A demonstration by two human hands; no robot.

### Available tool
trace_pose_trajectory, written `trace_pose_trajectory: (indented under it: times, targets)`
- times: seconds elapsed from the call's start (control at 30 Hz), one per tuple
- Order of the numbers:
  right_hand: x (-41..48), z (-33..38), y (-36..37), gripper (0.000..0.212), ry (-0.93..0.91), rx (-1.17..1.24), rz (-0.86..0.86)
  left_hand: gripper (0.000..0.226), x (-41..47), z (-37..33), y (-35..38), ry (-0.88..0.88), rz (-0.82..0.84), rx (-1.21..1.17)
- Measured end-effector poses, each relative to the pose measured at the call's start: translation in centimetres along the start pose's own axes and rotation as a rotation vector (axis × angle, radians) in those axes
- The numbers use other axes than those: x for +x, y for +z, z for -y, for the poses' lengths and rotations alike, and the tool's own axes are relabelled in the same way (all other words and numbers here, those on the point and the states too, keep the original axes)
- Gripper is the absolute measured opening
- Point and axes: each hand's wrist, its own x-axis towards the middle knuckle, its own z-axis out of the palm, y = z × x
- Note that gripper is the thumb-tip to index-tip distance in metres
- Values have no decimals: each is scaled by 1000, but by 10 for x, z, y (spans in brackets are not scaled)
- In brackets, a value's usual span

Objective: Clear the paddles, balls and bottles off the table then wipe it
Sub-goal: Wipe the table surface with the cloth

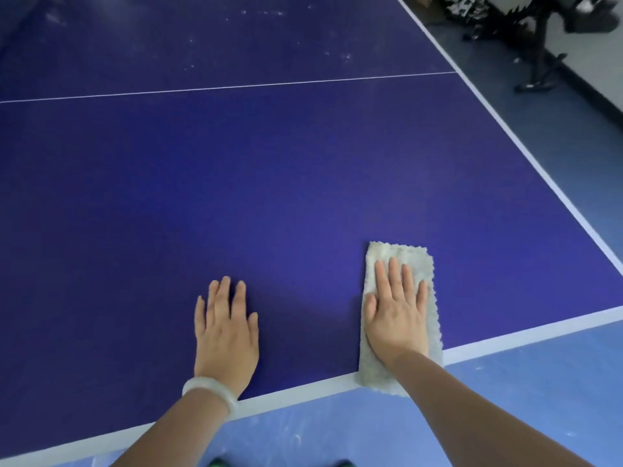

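1. The dark blue table-tennis tabletop (269, 183) with white border lines fills most of the head view, and the person stands at its near end, both bare arms reaching over the edge.
2. The right hand (396, 318) lies palm down, fingers stretched out and slightly apart, flat on top of a pale grey-white fluffy rectangular cloth (409, 257). Its grip is open; nothing is pinched, the palm simply presses on the fabric.
3. That cloth lies lengthwise on the tabletop near the right side, its near end covering the white edge line (303, 389) and reaching just past the table's rim.
4. The left hand (226, 335) rests flat on the bare blue surface, well apart from the cloth, fingers spread and empty, so its grip is open too.
5. A pale, smooth bangle (209, 390) circles the left wrist, just at the near white edge line.
6. A thin white centre line (236, 86) crosses the surface further away; beyond it the blue shows faint whitish specks and smudges.
7. Below the near edge lies a lighter blue floor (505, 382).
8. At the far right, past the table's side, a dark stand with legs (539, 52) sits on the floor by a pale wall, too blurred to identify.
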Motion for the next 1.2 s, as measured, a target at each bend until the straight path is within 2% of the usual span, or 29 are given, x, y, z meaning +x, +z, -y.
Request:
trace_pose_trajectory:
  times: [0.07,0.13,0.2,0.27,0.3,0.37,0.47,0.53,0.6,0.67,0.73,0.87,0.93,1.07,1.13,1.2]
  targets:
    - [1,-2,-2,66,-29,18,6,61,7,-58,6,88,47,-36]
    - [1,-5,-6,66,-90,45,17,66,10,-108,17,52,132,-52]
    - [1,-19,-9,64,-170,63,30,76,11,-132,28,-14,234,-6]
    - [5,-48,-11,63,-171,59,32,90,11,-134,34,-31,306,45]
    - [8,-67,-12,62,-108,52,11,99,11,-132,32,-30,329,62]
    - [15,-112,-16,61,145,47,-27,114,15,-133,27,-30,376,88]
    - [16,-156,-25,60,535,76,-32,120,20,-139,13,-71,472,149]
    - [11,-150,-26,60,613,106,-32,119,20,-143,9,-85,493,154]
    - [0,-126,-20,62,538,141,-60,117,20,-144,8,-100,500,140]
    - [-14,-106,-14,63,384,160,-92,113,21,-144,8,-104,509,144]
    - [-26,-108,-10,58,272,160,-112,111,21,-145,8,-103,512,166]
    - [-36,-129,-14,47,223,133,-223,108,20,-146,8,-102,516,198]
    - [-39,-134,-17,40,227,60,-218,107,20,-147,7,-101,523,199]
    - [-37,-136,-32,20,233,155,-58,106,20,-147,7,-102,532,192]
    - [-37,-139,-40,20,270,216,90,107,20,-146,6,-108,526,190]
    - [-43,-146,-51,20,345,344,138,107,21,-147,5,-110,540,188]
